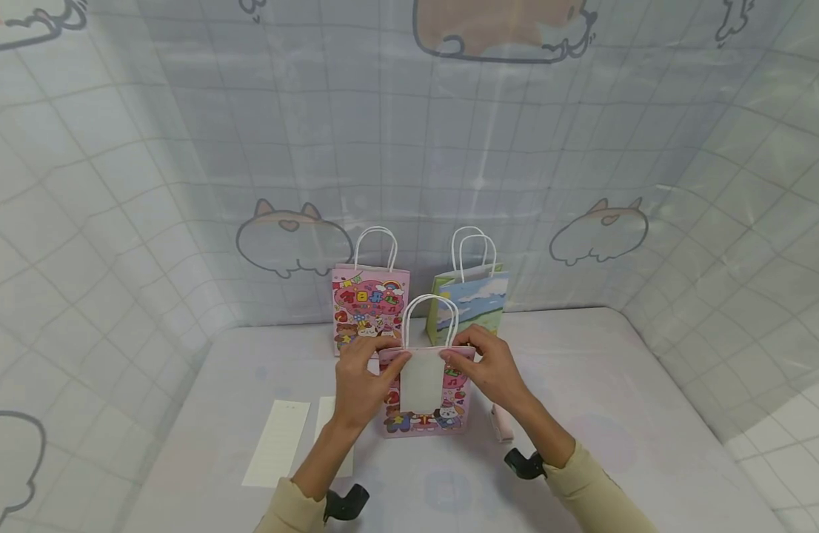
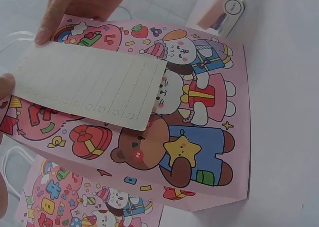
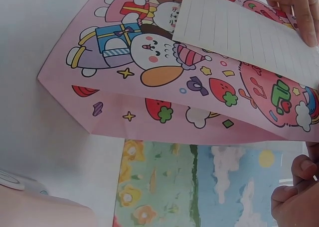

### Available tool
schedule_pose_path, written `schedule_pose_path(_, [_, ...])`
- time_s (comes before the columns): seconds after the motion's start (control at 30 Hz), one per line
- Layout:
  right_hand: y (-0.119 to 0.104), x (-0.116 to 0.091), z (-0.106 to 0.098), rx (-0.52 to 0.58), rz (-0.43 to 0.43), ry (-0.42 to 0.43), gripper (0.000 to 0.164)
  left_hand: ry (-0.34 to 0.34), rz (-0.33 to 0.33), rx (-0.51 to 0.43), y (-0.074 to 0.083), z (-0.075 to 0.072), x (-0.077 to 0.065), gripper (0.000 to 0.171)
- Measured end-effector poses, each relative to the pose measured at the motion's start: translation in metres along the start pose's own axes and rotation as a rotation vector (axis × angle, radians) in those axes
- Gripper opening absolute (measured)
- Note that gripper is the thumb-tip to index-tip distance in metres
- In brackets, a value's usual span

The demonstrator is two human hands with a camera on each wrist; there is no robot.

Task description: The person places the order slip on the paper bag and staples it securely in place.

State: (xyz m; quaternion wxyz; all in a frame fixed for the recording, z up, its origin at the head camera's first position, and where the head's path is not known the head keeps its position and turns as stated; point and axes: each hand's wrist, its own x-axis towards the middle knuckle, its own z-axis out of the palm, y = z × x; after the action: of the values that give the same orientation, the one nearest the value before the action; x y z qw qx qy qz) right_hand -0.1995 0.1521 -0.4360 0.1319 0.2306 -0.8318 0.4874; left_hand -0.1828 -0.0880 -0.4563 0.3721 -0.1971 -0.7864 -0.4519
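Note:
In the head view a pink paper gift bag (image 1: 423, 425) with cartoon animals and white twisted handles stands upright between the hands. A cream lined note slip (image 1: 421, 381) lies against its front, top edge near the bag's mouth; small checkboxes run along one side (image 2: 94, 87). My left hand (image 1: 361, 379) pinches the slip and bag rim at the upper left, thumb in front and fingers behind. On the upper right my right hand (image 1: 491, 369) pinches them the same way. Close to the right forearm lies a pale pink stapler (image 1: 501, 423), also visible in the left wrist view.
Behind stand another pink gift bag (image 1: 369, 296) and a blue-green landscape gift bag (image 1: 476, 300), both with white handles. Two more lined slips lie on the white table at left, one long slip (image 1: 276, 444) and another slip (image 1: 324, 414) partly under the left forearm. Grid-patterned curtains surround the table.

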Motion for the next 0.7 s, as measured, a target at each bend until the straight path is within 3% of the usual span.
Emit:
schedule_pose_path(0.53, [0.0011, 0.0009, 0.0015, 0.039, 0.024, -0.016, 0.015, -0.034, -0.125, -0.08, -0.0017, -0.0029, 0.0008, 0.02])
schedule_pose_path(0.7, [0.0014, 0.001, 0.0013, 0.034, 0.029, -0.014, 0.015, -0.041, -0.131, -0.077, -0.0012, -0.0034, 0.0019, 0.019])
